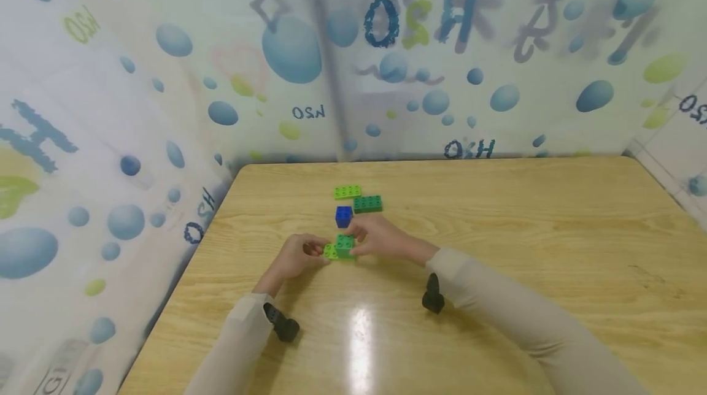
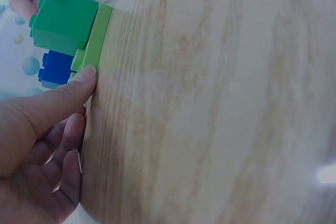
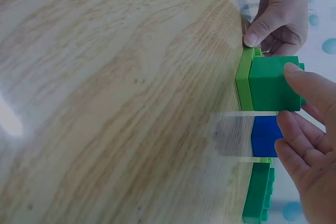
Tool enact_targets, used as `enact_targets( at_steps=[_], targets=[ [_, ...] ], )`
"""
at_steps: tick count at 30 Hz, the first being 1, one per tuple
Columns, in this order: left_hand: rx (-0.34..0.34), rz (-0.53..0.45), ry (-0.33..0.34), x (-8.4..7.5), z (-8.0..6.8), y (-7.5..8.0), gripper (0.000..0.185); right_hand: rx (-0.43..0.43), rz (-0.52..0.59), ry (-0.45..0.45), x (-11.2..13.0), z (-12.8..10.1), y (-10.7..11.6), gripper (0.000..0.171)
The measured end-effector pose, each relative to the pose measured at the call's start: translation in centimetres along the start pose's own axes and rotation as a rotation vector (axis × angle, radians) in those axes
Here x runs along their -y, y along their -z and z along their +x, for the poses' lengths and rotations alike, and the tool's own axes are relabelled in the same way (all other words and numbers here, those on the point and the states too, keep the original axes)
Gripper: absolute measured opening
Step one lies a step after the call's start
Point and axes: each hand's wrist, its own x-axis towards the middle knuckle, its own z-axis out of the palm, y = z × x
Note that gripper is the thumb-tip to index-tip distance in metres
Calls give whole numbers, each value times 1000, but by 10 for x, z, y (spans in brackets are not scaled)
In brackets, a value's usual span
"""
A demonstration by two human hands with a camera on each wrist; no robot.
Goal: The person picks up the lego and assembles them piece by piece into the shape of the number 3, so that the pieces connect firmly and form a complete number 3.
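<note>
The left hand [image 1: 298,254] pinched one end of a flat light-green block [image 1: 330,252] between thumb and curled fingers. The right hand [image 1: 381,237] gripped a green block [image 1: 345,246], thumb and fingers parted about its width, on the flat block's other end. Just beyond, a blue block [image 1: 343,217], a dark-green block [image 1: 367,203] and a second light-green block [image 1: 348,192] lay on the wooden table [image 1: 497,260], before a bubble-patterned wall [image 1: 381,94].

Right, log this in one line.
left hand: holds near lime brick; right hand: grips green block atop that brick; beyond: blue block, long green brick, far lime brick
</note>
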Motion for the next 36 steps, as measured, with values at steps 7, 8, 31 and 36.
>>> enact_targets(
  at_steps=[7, 8, 31, 36],
  targets=[
    [-4, -11, 31, 1, 2, -1, 32, 31, -29, 37, -3, 0, 7, 33],
    [-4, -14, 36, 0, 2, -1, 32, 32, -37, 42, -2, 0, 9, 32],
    [-6, -14, 59, 2, 1, -2, 33, -116, 4, -81, -27, 5, 66, 30],
    [-4, -9, 40, 2, 2, -2, 33, -135, 14, -135, -36, 9, 70, 31]
  ],
)
